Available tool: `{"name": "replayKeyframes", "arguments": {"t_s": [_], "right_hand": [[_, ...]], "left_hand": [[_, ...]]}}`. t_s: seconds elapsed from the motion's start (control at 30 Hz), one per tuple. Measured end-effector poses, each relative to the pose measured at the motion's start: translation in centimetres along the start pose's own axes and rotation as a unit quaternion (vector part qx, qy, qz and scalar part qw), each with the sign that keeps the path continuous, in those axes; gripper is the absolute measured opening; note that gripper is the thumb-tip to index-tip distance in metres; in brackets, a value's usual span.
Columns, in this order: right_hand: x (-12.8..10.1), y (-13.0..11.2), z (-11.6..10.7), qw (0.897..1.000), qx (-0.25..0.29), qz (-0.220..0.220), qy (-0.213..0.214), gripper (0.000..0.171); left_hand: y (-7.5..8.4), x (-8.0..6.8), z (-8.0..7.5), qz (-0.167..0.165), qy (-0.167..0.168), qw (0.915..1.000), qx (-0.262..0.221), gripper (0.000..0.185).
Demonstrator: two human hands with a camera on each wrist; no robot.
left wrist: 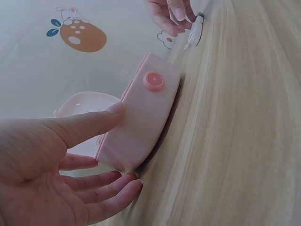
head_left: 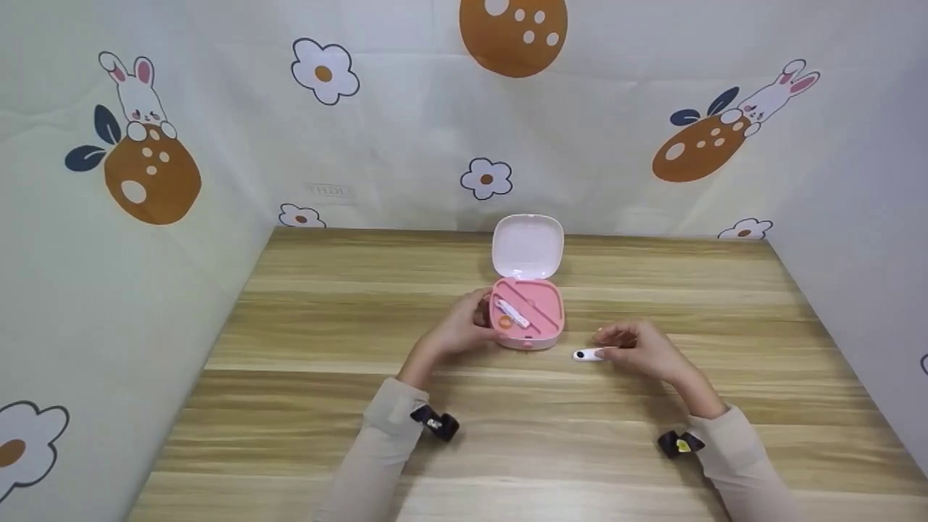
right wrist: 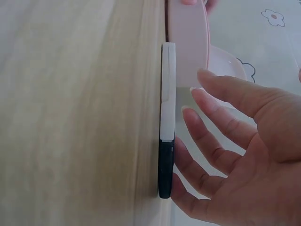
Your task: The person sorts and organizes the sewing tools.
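A pink case (head_left: pixel 527 330) stands open at mid-table, its white lid (head_left: pixel 528 246) raised at the back. Inside lie a white stick (head_left: pixel 513 313) and a small orange round piece (head_left: pixel 505 322). My left hand (head_left: pixel 475 319) rests against the case's left side. In the left wrist view its thumb (left wrist: pixel 94 122) presses the case wall (left wrist: pixel 146 117) beside a round pink button (left wrist: pixel 154 81), with straight fingers below. My right hand (head_left: pixel 616 348) hovers over a small white-and-black stick (head_left: pixel 589 354) lying on the table. In the right wrist view, relaxed fingers (right wrist: pixel 211 136) touch that stick (right wrist: pixel 167 94).
The wooden table (head_left: pixel 507 449) is walled on three sides by cloth printed with rabbits and flowers (head_left: pixel 486 177). Black wrist straps (head_left: pixel 435 423) sit on both sleeves. Bare wood lies in front of and beside the hands.
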State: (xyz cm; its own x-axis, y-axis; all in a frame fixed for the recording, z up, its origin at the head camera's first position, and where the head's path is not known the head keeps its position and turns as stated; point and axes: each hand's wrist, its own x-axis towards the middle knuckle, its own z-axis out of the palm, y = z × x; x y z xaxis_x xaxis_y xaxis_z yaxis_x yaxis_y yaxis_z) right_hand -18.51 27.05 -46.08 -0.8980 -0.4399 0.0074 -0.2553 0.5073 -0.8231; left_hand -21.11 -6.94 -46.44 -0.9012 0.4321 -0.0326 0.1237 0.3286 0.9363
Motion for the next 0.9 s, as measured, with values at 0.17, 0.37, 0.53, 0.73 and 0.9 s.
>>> {"name": "replayKeyframes", "arguments": {"t_s": [0.17,0.37,0.53,0.73,0.9], "right_hand": [[-0.18,0.23,0.09,1.0,0.006,0.003,-0.008,0.025],[-0.31,0.27,0.0,1.0,-0.003,0.002,-0.013,0.024],[-0.19,0.49,0.17,1.0,-0.02,-0.004,-0.015,0.022],[0.19,0.85,0.32,0.999,-0.032,-0.006,-0.023,0.021],[0.25,0.8,0.36,0.999,-0.043,-0.01,-0.021,0.02]], "left_hand": [[-0.12,-0.01,0.04,0.013,0.0,0.9999,0.0,0.08],[-0.16,0.06,0.12,0.024,0.001,0.9997,-0.002,0.079],[-0.03,-0.04,0.1,0.013,0.001,0.9999,0.0,0.08],[0.05,-0.12,0.01,-0.003,0.005,0.9999,0.012,0.08],[0.03,-0.09,0.01,-0.001,0.005,0.9999,0.013,0.081]]}}
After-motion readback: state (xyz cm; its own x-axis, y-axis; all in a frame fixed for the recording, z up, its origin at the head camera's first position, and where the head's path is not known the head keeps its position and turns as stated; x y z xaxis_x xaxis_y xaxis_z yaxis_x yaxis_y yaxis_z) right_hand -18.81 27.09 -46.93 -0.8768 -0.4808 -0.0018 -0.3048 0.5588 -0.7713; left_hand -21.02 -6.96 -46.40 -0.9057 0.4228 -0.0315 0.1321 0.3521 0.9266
